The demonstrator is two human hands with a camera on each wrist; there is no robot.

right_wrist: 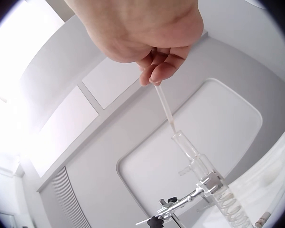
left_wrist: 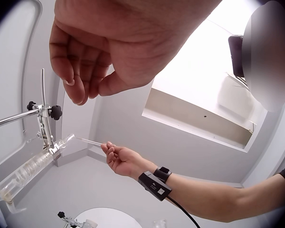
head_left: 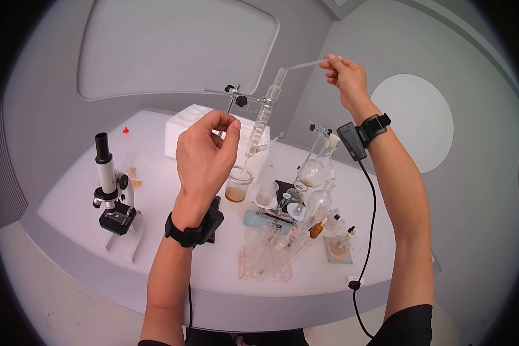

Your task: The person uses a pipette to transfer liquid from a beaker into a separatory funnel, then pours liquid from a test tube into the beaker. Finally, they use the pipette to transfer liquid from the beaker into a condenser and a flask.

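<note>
High on the right, my right hand (head_left: 347, 79) pinches a slender translucent dropper (head_left: 305, 64) between thumb and fingers. The dropper's tip (right_wrist: 174, 129) meets the open upper mouth of a glass coil condenser (head_left: 260, 121). A metal clamp (right_wrist: 210, 183) grips the condenser, which leans at a slant. Below its lower end stands a glass beaker (head_left: 237, 185) with brownish liquid at the bottom. My left hand (head_left: 205, 151) hovers left of the condenser, fingers loosely bent towards the thumb; nothing shows between them in the left wrist view.
A microscope (head_left: 114, 193) stands on the table's left. A white box (head_left: 181, 130) sits behind the beaker. Towards the right are a round flask on a stand (head_left: 313, 172), a rack of test tubes (head_left: 265, 265), a brown dropper bottle (head_left: 318, 228) and an alcohol burner (head_left: 338, 249).
</note>
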